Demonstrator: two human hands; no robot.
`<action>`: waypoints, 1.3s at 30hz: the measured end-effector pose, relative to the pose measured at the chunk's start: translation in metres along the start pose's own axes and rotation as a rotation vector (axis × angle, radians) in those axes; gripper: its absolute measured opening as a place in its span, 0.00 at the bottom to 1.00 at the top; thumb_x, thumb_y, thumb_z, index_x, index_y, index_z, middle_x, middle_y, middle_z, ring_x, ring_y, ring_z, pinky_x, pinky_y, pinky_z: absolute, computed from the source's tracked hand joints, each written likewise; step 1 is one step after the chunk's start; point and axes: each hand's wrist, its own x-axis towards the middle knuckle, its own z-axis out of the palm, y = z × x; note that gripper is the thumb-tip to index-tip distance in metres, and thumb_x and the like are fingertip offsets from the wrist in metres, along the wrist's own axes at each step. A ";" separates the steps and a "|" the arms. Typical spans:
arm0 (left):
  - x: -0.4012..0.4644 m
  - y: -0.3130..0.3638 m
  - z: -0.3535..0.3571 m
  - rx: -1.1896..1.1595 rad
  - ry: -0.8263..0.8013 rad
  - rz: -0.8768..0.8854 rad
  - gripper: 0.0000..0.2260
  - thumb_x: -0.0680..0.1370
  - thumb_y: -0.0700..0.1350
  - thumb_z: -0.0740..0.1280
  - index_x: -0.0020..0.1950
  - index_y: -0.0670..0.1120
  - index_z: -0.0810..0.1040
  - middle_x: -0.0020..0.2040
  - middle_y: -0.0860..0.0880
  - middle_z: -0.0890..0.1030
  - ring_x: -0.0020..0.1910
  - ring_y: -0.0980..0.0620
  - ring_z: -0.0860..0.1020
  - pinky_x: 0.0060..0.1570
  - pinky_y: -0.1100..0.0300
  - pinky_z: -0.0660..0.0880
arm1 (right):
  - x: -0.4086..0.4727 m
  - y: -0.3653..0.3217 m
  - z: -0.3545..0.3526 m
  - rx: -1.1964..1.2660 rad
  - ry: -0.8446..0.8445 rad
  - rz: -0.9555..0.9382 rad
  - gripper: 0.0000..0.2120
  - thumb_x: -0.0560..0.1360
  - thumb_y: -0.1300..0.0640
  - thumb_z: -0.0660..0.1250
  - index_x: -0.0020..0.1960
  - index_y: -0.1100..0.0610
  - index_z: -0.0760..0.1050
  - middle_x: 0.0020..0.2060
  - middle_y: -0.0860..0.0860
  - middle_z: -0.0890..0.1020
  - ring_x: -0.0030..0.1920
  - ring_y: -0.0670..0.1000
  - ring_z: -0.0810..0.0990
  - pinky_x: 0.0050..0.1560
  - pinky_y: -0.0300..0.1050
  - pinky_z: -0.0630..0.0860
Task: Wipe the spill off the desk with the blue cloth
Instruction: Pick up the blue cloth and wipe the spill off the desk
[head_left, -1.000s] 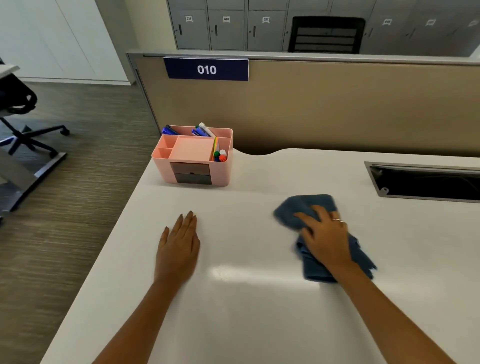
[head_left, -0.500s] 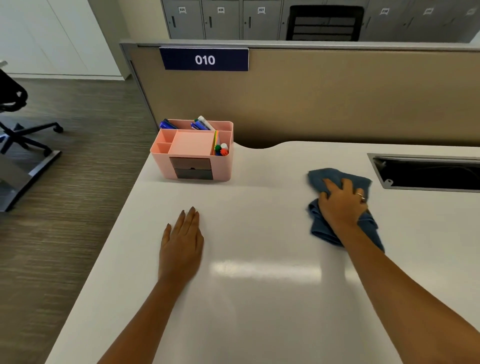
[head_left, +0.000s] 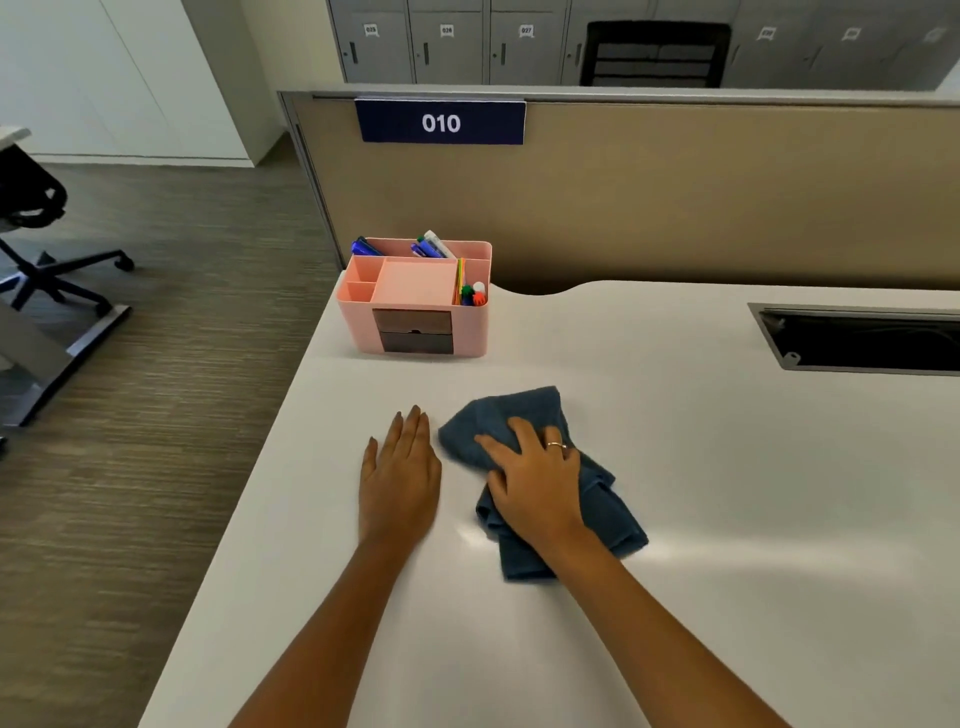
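Right grip (head_left: 535, 480) presses flat-fingered on the blue cloth (head_left: 519, 405); left grip (head_left: 400, 478) lies flat on desk (head_left: 753, 519).

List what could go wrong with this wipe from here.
The blue cloth is bunched under the right hand, so folds may skip patches. A sweep leftward could hit the left hand, flat on the desk beside it. A far push might nudge the pink organizer near the desk's edge.

Pink organizer (head_left: 415, 322) sitting at far left corner of tabletop (head_left: 727, 519), holding pens (head_left: 428, 248). Cable slot (head_left: 857, 340) lying near far right edge. 010 sign (head_left: 440, 122) hanging on partition (head_left: 675, 197) behind.
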 end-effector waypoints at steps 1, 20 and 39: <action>0.000 0.000 0.000 -0.007 -0.002 0.006 0.22 0.81 0.47 0.48 0.75 0.45 0.56 0.76 0.49 0.59 0.75 0.51 0.54 0.72 0.50 0.51 | -0.016 0.002 -0.004 0.005 0.002 -0.009 0.18 0.70 0.49 0.59 0.57 0.42 0.78 0.56 0.51 0.79 0.49 0.59 0.77 0.42 0.55 0.76; -0.036 -0.001 -0.013 -0.105 0.029 0.005 0.22 0.81 0.43 0.52 0.75 0.42 0.58 0.75 0.47 0.60 0.75 0.50 0.55 0.73 0.51 0.50 | -0.011 0.068 -0.024 -0.034 -0.085 0.235 0.19 0.70 0.51 0.68 0.61 0.44 0.76 0.60 0.55 0.77 0.54 0.64 0.75 0.46 0.58 0.75; -0.089 0.019 -0.010 -0.003 0.023 -0.107 0.21 0.80 0.43 0.51 0.74 0.42 0.59 0.76 0.47 0.59 0.75 0.49 0.55 0.72 0.48 0.52 | -0.166 0.198 -0.086 -0.225 0.124 0.297 0.20 0.71 0.50 0.56 0.60 0.46 0.77 0.59 0.57 0.79 0.46 0.62 0.79 0.38 0.51 0.72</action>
